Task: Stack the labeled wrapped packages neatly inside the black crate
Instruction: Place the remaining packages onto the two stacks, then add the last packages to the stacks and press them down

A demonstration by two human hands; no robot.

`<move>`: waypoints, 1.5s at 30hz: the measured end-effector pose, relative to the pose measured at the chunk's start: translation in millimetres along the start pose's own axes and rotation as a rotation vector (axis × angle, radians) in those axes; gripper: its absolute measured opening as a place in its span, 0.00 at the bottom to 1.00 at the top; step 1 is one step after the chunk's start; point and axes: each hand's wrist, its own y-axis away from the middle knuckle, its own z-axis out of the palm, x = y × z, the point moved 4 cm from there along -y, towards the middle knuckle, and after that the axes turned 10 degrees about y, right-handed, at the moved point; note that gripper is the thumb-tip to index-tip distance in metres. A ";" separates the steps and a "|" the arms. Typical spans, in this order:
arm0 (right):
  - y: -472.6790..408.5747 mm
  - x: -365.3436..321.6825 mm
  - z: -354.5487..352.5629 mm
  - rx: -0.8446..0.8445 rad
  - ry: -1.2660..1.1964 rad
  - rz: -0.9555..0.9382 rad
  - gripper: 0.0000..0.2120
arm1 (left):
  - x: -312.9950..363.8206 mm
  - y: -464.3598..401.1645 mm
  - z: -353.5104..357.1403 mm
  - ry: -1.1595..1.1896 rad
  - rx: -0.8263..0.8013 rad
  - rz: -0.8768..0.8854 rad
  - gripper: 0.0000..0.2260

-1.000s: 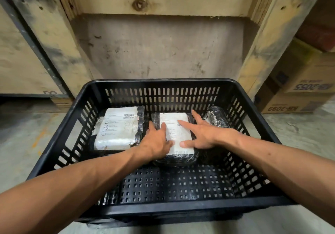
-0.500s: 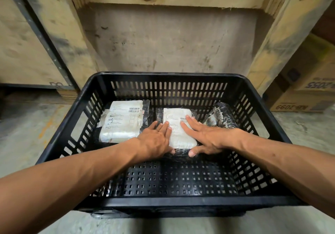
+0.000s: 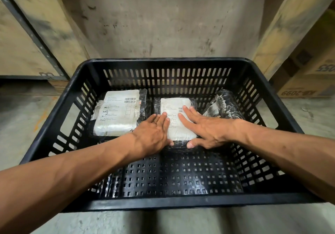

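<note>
A black slotted crate (image 3: 168, 203) stands on the floor in front of me. Three wrapped packages lie along its far side. The left package (image 3: 117, 113) lies flat with a white barcode label facing up. The middle package (image 3: 176, 123) is black wrap with a white label. My left hand (image 3: 153, 134) rests flat on its left edge and my right hand (image 3: 204, 128) lies flat on its right half, thumbs at its near edge. A third black-wrapped package (image 3: 224, 105) leans against the crate's right wall, behind my right hand.
The crate's near half shows bare perforated floor (image 3: 177, 177). Behind the crate rises a worn wooden wall (image 3: 163, 20) with plywood posts on both sides. Cardboard boxes (image 3: 308, 81) stand at the right. Concrete floor surrounds the crate.
Both hands stayed pressed on the middle package, which sits a little nearer the far wall. My view has dipped lower and closer to the crate.
</note>
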 end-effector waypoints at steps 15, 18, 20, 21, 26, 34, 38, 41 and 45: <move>38.4 5.4 -29.5 -0.025 0.092 0.152 0.47 | 14.9 7.2 -19.9 0.144 0.007 0.025 0.34; 69.7 31.8 -44.1 -0.037 0.185 0.253 0.40 | 34.4 3.2 -40.4 0.267 0.144 0.087 0.32; 88.3 50.0 -52.3 -0.058 0.310 0.304 0.30 | 51.4 -3.5 -55.2 0.388 0.189 0.117 0.27; 95.5 56.7 -53.4 -0.081 0.362 0.317 0.25 | 60.9 -8.0 -61.7 0.443 0.204 0.138 0.24; 106.7 67.2 -48.9 -0.153 0.531 0.320 0.19 | 106.8 -32.4 -77.1 0.417 0.241 0.267 0.29; 101.5 79.9 -54.0 -0.200 0.565 0.257 0.23 | 127.7 -35.8 -61.0 0.344 0.290 0.378 0.39; 99.9 84.1 -54.1 -0.117 0.606 0.199 0.23 | 123.8 -30.6 -66.4 0.084 0.421 0.415 0.31; 94.4 85.1 -53.4 -0.143 0.496 0.164 0.27 | 109.4 -25.8 -67.3 -0.027 0.543 0.441 0.25; 82.3 76.3 -63.2 0.021 0.383 0.094 0.38 | 94.2 -16.0 -71.6 0.133 0.608 0.416 0.16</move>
